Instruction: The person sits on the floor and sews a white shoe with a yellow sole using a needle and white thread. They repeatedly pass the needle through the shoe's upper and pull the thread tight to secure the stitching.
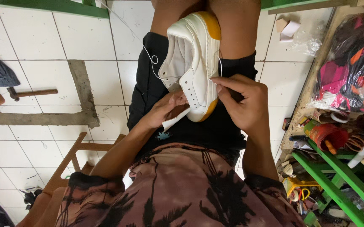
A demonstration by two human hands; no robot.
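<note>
A white sneaker (192, 54) with a yellow-orange sole edge lies on its side across my lap, held between my knees. My left hand (163, 110) reaches inside the shoe's opening near the tongue and grips it from below. My right hand (243, 103) pinches something thin at the shoe's side near the eyelets, its fingers closed together. A white thread (149, 54) runs from the shoe up over my black shorts towards the floor.
A hammer (30, 93) lies on the white tiled floor at left. A wooden stool frame (79, 153) stands by my left arm. At right, a green shelf (337, 185) holds tools, a red cup (329, 136) and bagged colourful fabric (354, 63).
</note>
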